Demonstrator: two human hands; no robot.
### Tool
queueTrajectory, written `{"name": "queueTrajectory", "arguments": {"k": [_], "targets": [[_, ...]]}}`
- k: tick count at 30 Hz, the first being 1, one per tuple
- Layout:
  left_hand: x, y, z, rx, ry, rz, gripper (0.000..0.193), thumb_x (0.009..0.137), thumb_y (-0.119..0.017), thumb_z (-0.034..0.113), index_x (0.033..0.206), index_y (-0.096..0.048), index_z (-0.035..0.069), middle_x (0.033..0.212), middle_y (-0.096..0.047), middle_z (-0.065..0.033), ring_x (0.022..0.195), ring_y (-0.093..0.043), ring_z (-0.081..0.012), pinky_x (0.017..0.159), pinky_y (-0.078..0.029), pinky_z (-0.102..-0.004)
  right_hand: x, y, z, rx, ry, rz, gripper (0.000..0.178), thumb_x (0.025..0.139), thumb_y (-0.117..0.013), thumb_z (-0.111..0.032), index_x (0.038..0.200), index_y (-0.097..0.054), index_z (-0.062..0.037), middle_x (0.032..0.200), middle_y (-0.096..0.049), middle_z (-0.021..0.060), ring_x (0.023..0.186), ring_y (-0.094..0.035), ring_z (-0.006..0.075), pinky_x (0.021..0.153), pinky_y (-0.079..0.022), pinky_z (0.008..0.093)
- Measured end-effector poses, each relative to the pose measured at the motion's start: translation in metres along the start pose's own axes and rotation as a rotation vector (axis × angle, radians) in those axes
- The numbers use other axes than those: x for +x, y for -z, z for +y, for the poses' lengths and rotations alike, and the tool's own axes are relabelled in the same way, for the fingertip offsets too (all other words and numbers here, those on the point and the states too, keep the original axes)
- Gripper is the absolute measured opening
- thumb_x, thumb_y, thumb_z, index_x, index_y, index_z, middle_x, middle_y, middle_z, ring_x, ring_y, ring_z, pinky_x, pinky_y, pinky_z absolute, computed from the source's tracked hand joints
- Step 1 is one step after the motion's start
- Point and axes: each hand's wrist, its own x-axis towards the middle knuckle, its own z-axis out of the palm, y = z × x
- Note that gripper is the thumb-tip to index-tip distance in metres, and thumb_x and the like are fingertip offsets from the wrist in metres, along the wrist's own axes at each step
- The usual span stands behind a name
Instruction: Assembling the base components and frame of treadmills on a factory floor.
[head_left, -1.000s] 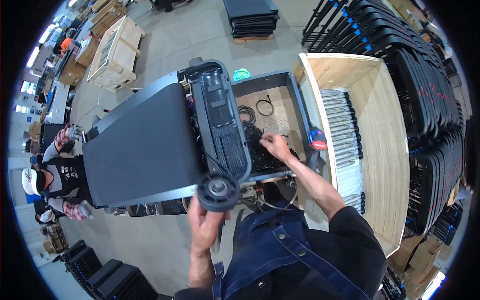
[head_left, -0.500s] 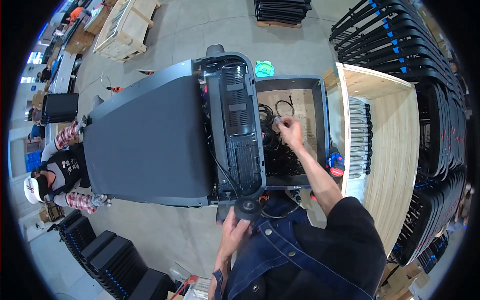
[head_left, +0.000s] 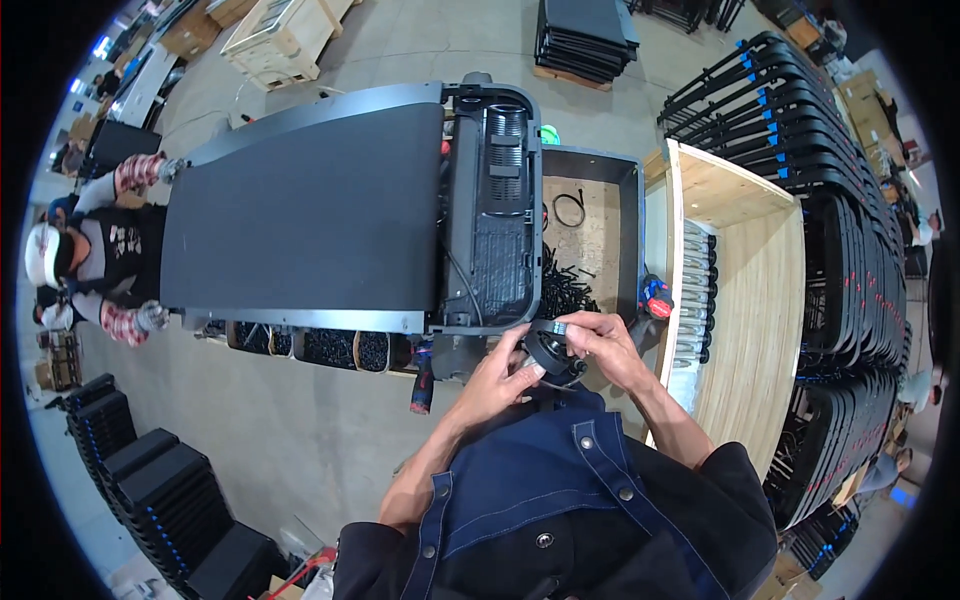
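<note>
1 blk wheel [head_left: 546, 353] btwn our hands: L hand [head_left: 492, 384] grips it; R hand [head_left: 611, 350], fingers bent, touches its R edge. Well L of L hand we see co-worker's top [head_left: 125, 264], white print [head_left: 122, 239] unreadable.

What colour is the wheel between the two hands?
The wheel is black, in the head view.
</note>
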Motion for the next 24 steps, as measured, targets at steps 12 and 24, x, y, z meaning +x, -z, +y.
{"name": "queueTrajectory", "arguments": {"k": [12, 24], "targets": [[-0.058, 0.038, -0.025, -0.274, -0.128, 0.189, 0.068, 0.097, -0.073, 0.026, 0.152, -0.036, 0.012, 0.085, -0.063, -0.0088, 0.061, -0.056, -0.0110, 0.051, -0.044, -0.0259, -0.023, -0.107, 0.000, -0.808, 0.410, 0.168, 0.024, 0.083, -0.084, -0.014, 0.095, -0.067, -0.0007, 0.084, -0.067, 0.0074, 0.070, -0.064, 0.0181, 0.081, -0.052, 0.0347], [0.040, 0.079, 0.112, 0.551, -0.273, 0.350, 0.055, 0.094, -0.070, 0.043, 0.129, -0.059, 0.002, 0.093, -0.072, -0.0173, 0.082, -0.073, -0.0370, 0.075, -0.056, -0.0449, 0.110, -0.070, -0.059, -0.718, 0.391, 0.057, 0.072, 0.079, -0.083, -0.026, 0.142, -0.052, -0.0088, 0.133, -0.063, 0.0214, 0.120, -0.064, 0.0388, 0.098, -0.052, 0.0441]]}}
